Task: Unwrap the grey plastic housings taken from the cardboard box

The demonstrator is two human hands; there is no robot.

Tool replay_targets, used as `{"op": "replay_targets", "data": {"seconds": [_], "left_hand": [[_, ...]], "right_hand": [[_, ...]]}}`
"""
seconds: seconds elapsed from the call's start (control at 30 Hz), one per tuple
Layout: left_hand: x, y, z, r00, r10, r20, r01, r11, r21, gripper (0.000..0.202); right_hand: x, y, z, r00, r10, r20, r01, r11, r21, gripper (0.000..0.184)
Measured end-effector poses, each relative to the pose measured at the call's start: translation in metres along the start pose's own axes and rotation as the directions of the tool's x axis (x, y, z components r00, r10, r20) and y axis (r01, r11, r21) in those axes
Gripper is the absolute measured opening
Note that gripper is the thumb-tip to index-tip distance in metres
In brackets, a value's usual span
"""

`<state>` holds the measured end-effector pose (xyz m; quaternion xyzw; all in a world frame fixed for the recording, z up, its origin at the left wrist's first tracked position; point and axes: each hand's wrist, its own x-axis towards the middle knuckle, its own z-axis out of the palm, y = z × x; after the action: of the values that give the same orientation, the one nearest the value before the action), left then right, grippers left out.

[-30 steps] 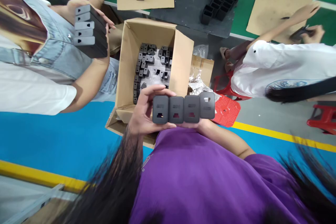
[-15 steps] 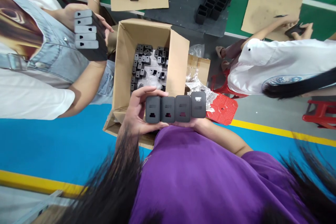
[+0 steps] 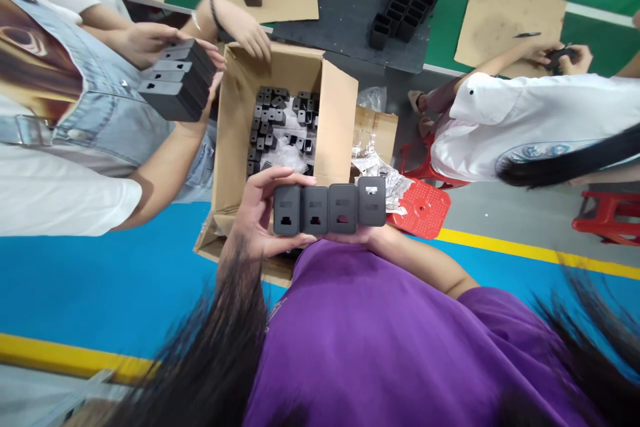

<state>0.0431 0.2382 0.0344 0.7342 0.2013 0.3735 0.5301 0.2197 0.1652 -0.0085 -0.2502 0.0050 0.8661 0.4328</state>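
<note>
Several black plastic housings (image 3: 315, 210) stand side by side in a row in front of my chest, their end faces with small cut-outs turned up towards me. My left hand (image 3: 253, 213) grips the left end of the row, fingers along the far side and thumb along the near side. Beneath the right part of the row is my right hand (image 3: 361, 235), mostly hidden, its visible edge against the housings. The rightmost housing (image 3: 371, 201) sits slightly farther forward, and its cut-out is at the far end, unlike the others. Just beyond my hands is an open cardboard box (image 3: 339, 120) holding similar housings.
At left, a person in denim overalls holds a stack of housings (image 3: 173, 90); another person's hand (image 3: 247, 30) reaches over the box's far rim. Housings (image 3: 413, 3) stand on a dark mat. A red stool (image 3: 423, 210) is at right, beyond it a seated person (image 3: 530, 123).
Another person's hand has come over the box's far edge. The stack held by the person at left has tilted and shows fewer ends. My hands keep their hold, with only a slight shift in view.
</note>
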Motion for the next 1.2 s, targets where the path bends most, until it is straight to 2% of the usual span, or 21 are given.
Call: {"op": "replay_targets", "data": {"seconds": [0.13, 0.33, 0.5, 0.63, 0.77, 0.97, 1.07, 1.2], "left_hand": [[-0.001, -0.003, -0.001, 1.000, -0.004, 0.010, 0.004, 1.000, -0.014, 0.094], [-0.004, -0.001, 0.001, 0.998, -0.056, -0.017, 0.055, 0.998, -0.034, 0.093], [-0.003, 0.000, 0.002, 0.999, -0.047, -0.024, 0.047, 0.999, -0.027, 0.091], [-0.001, -0.001, -0.001, 1.000, -0.013, -0.007, 0.013, 1.000, -0.007, 0.090], [0.001, 0.004, 0.001, 0.999, 0.052, -0.009, -0.050, 0.983, 0.179, 0.082], [0.000, 0.013, 0.021, 0.960, 0.272, -0.072, -0.204, 0.848, 0.489, 0.059], [-0.001, 0.013, 0.026, 0.948, 0.299, -0.108, -0.194, 0.814, 0.548, 0.052], [-0.005, 0.010, 0.025, 0.943, 0.306, -0.130, -0.192, 0.820, 0.540, 0.044]], "right_hand": [[-0.001, -0.001, 0.001, 1.000, 0.030, 0.010, -0.030, 1.000, 0.010, 0.028], [-0.005, -0.008, 0.009, 0.998, 0.061, -0.005, -0.061, 0.997, 0.044, 0.022], [-0.008, -0.011, 0.013, 0.998, 0.068, -0.001, -0.068, 0.990, 0.123, 0.024], [-0.006, -0.008, 0.011, 0.998, 0.056, -0.032, -0.053, 0.995, 0.088, 0.021], [-0.004, -0.003, 0.014, 0.994, -0.047, -0.099, 0.053, 0.997, 0.064, 0.031], [-0.012, 0.004, 0.030, 0.963, -0.271, -0.010, 0.271, 0.963, 0.011, 0.024], [-0.015, 0.006, 0.037, 0.944, -0.330, 0.009, 0.330, 0.944, -0.018, 0.035], [-0.014, 0.016, 0.034, 0.933, -0.359, -0.035, 0.358, 0.933, -0.022, 0.037]]}}
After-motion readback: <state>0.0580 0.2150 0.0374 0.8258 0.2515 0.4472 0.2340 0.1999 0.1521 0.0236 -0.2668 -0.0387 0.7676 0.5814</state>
